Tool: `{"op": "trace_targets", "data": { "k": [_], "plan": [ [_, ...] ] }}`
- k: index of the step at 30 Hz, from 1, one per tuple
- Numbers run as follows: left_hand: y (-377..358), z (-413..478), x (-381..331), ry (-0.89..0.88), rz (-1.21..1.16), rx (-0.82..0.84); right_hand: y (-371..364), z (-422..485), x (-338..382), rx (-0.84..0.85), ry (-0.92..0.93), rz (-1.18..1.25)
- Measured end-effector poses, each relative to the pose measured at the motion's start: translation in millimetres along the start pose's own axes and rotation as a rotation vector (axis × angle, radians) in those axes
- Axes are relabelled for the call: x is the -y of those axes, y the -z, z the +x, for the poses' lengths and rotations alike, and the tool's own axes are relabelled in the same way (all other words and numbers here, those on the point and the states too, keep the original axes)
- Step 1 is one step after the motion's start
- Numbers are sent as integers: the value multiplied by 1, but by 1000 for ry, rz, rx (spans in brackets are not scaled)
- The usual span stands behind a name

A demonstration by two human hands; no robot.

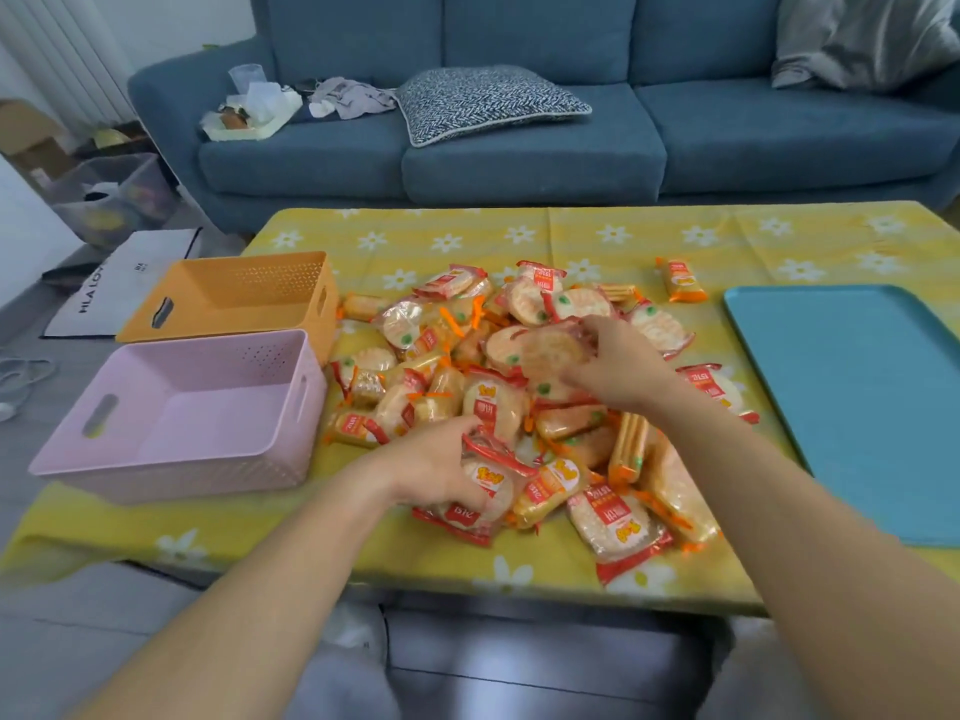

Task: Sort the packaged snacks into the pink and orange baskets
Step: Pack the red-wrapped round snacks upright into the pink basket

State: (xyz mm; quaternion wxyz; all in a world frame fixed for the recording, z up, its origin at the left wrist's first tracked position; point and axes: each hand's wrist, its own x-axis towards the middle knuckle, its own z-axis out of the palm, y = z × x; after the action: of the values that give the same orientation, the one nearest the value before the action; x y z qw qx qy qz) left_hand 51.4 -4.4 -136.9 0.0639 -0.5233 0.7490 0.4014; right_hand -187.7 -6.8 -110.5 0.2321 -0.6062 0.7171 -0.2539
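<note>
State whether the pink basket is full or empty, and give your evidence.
Empty: the pink basket shows only its bare floor and walls.

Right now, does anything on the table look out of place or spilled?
One orange packet lies alone past the snack pile, near the far corner of the blue tray. The pile sprawls loose on the tablecloth; the pink basket and orange basket hold nothing. No damage shows.

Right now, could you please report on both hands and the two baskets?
Left grip holds a red-edged clear cracker packet. Right grip holds a round cracker packet. Pink plastic basket, orange plastic basket: both empty. Path clear.
</note>
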Motion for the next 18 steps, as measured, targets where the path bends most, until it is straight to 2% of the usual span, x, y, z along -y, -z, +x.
{"op": "trace_targets", "data": {
  "k": [6,9,10,13,15,18],
  "plan": [
    [-10,6,-11,-7,128,38,30,-33,-30,-120,35,74],
    [-11,2,-20,-11,168,42,49,-57,-18,92,26,251],
    [-10,-1,-24,-10,176,46,52,-66,-12,213,38,195],
    [-8,-2,-27,-11,161,45,36,-90,-8,511,112,-238],
    [-6,1,-24,-7,162,38,18,-95,-10,558,132,-413],
    [-7,7,-17,9,113,40,2,-94,-15,509,165,-520]
  ]
}}
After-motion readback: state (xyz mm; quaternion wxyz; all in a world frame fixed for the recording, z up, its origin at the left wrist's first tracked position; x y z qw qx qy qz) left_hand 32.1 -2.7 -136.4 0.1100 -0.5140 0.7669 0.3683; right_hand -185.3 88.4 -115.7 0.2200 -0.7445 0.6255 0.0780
